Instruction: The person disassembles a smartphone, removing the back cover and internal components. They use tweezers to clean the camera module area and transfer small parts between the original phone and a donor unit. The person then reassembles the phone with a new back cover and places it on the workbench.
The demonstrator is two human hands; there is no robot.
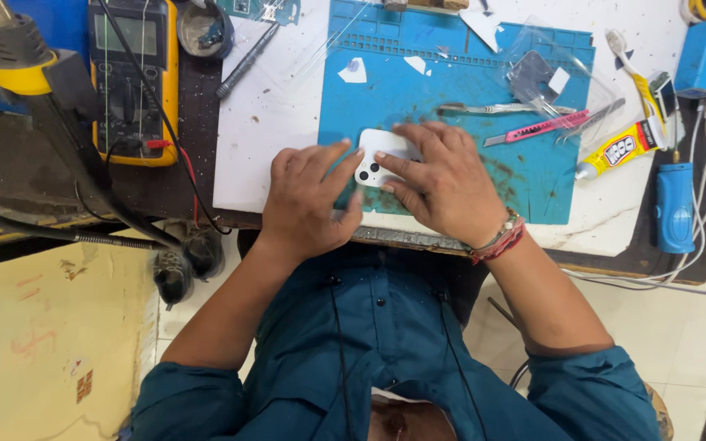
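Both hands rest on a white phone (382, 155) that lies back-up on the blue work mat (533, 175), near the mat's front left part. The left hand (308, 200) lies beside and partly over the phone's left end, fingers spread and extended toward it, thumb at the lower edge. The right hand (443, 180) covers the phone's right portion, fingers splayed flat and pressing down on the back panel beside the camera lenses. Neither hand is closed around the phone; both lie open, palms down, close together with the phone between and beneath them. A red thread band (500, 241) sits on the right wrist.

The mat lies on a white desk (259, 139). On the mat, beyond the right hand, lie metal tweezers (492, 108) and a pink utility knife (537, 128), near each other and well clear of the phone. A clear plastic bag (545, 77) holding small parts sits at the mat's far right corner. A yellow glue tube (623, 147) lies at an angle just off the mat's right edge. Further right, a blue handheld device (676, 206) rests near white cables.

To the left, on a dark surface, a yellow multimeter (132, 77) lies face-up with its leads trailing across it. A dark-handled screwdriver (245, 61) lies on the white desk near the multimeter. A hot-air tool with a yellow collar (18, 69) occupies the far left corner.
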